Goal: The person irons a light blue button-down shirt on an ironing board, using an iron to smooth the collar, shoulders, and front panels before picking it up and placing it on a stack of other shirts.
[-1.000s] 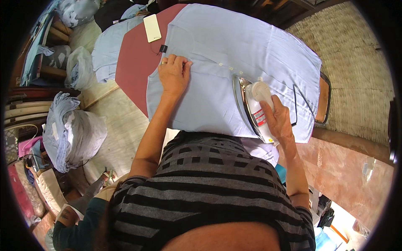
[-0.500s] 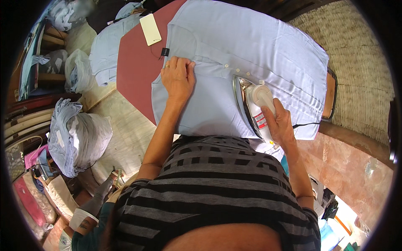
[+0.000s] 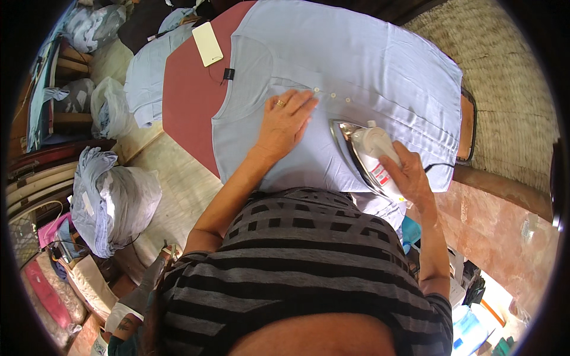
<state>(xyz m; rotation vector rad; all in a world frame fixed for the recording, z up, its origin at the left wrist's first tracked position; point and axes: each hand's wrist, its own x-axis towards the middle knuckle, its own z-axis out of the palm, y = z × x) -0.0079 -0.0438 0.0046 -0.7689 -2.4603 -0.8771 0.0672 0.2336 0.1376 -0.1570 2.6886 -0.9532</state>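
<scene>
A light blue garment with a buttoned placket is spread over a dark red ironing board. My right hand grips the handle of a white and silver iron, whose soleplate is on or just over the fabric, right of centre. On the cloth left of the iron is my left hand, its fingers stretched toward the small pale buttons and slightly blurred. At the garment's neckline sits a black label. A cream hang tag lies beside it on the bare board.
The iron's black cord trails off to the right. Folded blue clothes lie beyond the board's left end. A bundle of blue garments in clear plastic stands at left. Another person's tattooed arm shows at lower left.
My left hand has moved from the neckline rightward along the cloth, nearer the buttons. The right hand and iron have shifted slightly down and tilted a little.
</scene>
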